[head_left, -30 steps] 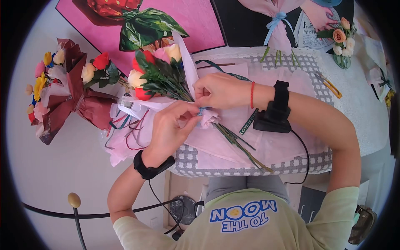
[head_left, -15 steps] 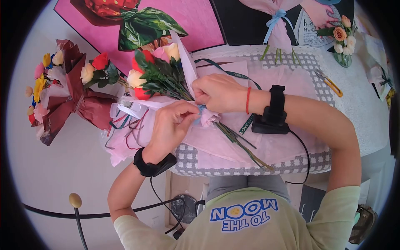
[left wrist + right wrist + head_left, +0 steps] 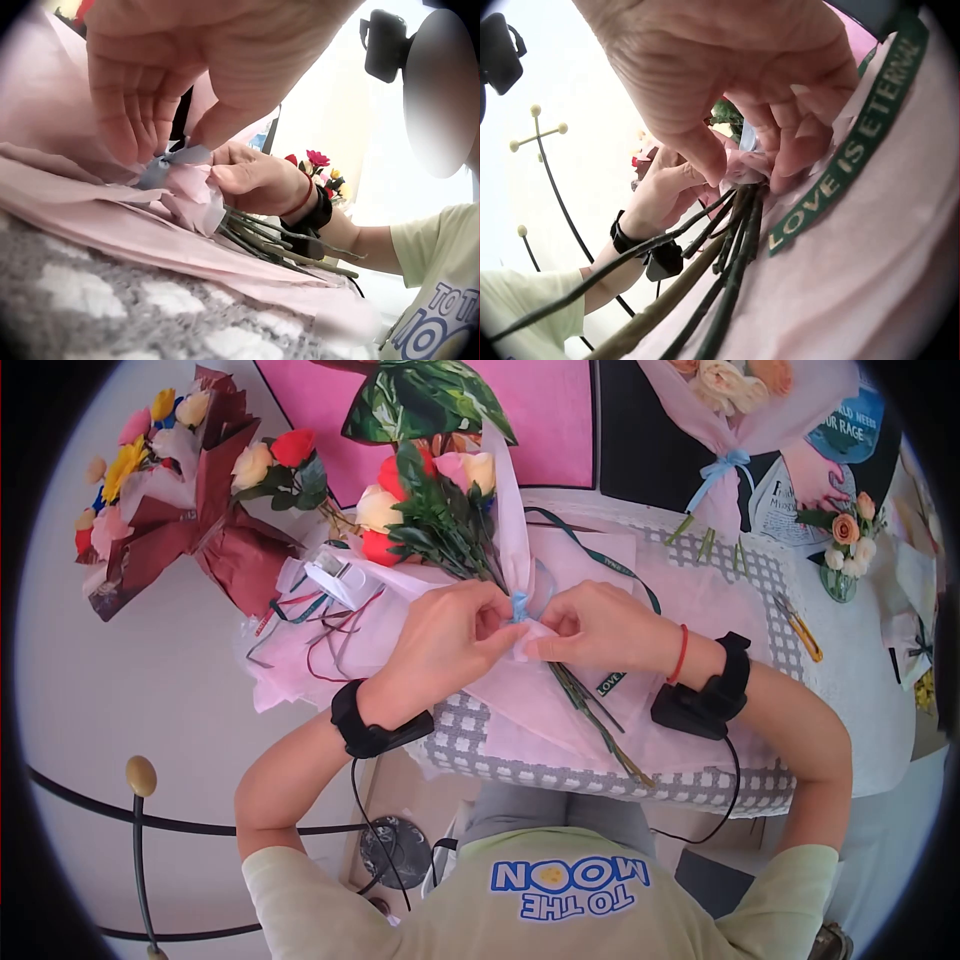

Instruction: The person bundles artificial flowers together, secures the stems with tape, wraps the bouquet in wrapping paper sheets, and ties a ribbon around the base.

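Note:
A bouquet of artificial-looking roses (image 3: 378, 510) lies on pink wrapping paper, its stems (image 3: 588, 718) pointing toward the person. Light blue ribbon (image 3: 156, 174) circles the gathered paper where the stems meet. My left hand (image 3: 452, 628) pinches the ribbon by its knot, thumb and fingertips close together. On the stem side, my right hand (image 3: 605, 628) pinches the bunched pink paper (image 3: 744, 168) just below the ribbon. Both hands' fingertips nearly meet around the tie. A dark green lettered ribbon (image 3: 847, 150) lies on the paper beside the right hand.
A maroon-wrapped bouquet (image 3: 185, 525) stands at the left, near a white dispenser (image 3: 338, 578) and loose thin ribbons. A yellow cutter (image 3: 803, 635) lies on the right side. Behind are a pink-wrapped bouquet (image 3: 735, 435) and a small glass vase of roses (image 3: 838, 582).
My right hand has moved from above the tie to its stem side, leaving the blue ribbon visible between the hands. My left hand stays at the tie. The head view has shifted.

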Tool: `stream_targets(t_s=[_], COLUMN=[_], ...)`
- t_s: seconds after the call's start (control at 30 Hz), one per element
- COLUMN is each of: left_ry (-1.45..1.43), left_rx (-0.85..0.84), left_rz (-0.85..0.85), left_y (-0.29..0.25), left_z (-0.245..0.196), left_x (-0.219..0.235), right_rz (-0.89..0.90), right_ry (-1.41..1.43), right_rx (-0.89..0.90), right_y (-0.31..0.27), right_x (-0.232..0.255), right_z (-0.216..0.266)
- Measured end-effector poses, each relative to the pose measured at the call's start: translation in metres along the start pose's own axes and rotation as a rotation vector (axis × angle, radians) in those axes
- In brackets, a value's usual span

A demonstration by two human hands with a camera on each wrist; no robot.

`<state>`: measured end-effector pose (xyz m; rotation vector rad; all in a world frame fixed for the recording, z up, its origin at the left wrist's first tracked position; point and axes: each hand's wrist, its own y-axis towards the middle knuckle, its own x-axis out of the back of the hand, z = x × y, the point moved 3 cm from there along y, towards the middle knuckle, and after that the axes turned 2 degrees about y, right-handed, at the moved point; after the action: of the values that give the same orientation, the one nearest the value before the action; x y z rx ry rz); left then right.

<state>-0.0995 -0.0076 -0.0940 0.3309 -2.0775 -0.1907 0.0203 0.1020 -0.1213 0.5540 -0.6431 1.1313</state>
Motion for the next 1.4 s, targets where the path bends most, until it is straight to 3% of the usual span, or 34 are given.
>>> stream_targets(t_s=[0.2,0.3,0.43,0.63,0.7,0.77,0.83,0.9,0.97,1.1,1.23,1.4], left_ry=[0.059,-0.081,-0.149,-0.013,-0.105,-0.106,-0.444,-0.537,-0.8,-0.89,-0.926,-0.993], left_rx=[0.041,0.142,0.122,-0.157,-0.274,-0.32,-0.096,-0.145,-0.172,-0.23,-0.264,-0.367], left_rz=[-0.016,-0.024,-0.046,-0.317,-0.464,-0.537,-0.567,-0.569,-0.727,-0.642,-0.632,-0.579], left_y=[0.001,-0.002,-0.006,-0.002,-0.001,-0.002,-0.002,0.004,0.011,0.033,0.046,0.055], left_z=[0.001,0.006,-0.002,-0.031,-0.038,-0.04,-0.027,-0.012,-0.005,-0.016,-0.044,-0.072], left_x=[-0.001,-0.001,0.006,0.043,0.058,0.066,0.075,0.081,0.093,0.114,0.11,0.104], right_rz=[0.103,0.055,0.064,-0.117,-0.273,-0.328,-0.38,-0.453,-0.503,-0.612,-0.753,-0.816], right_ry=[0.077,0.153,0.338,0.321,0.257,0.228,0.198,0.14,0.107,0.031,-0.028,-0.051], right_rx=[-0.134,-0.037,-0.037,0.109,0.254,0.273,0.289,0.287,0.307,0.316,0.403,0.352], right_y=[-0.002,-0.005,-0.012,-0.008,-0.004,-0.005,-0.006,-0.004,-0.002,-0.002,-0.005,-0.022], right_x=[-0.007,-0.01,-0.008,0.021,0.034,0.045,0.055,0.061,0.063,0.066,0.066,0.065], right_z=[0.007,0.008,0.015,0.044,0.051,0.061,0.068,0.068,0.067,0.061,0.049,0.043])
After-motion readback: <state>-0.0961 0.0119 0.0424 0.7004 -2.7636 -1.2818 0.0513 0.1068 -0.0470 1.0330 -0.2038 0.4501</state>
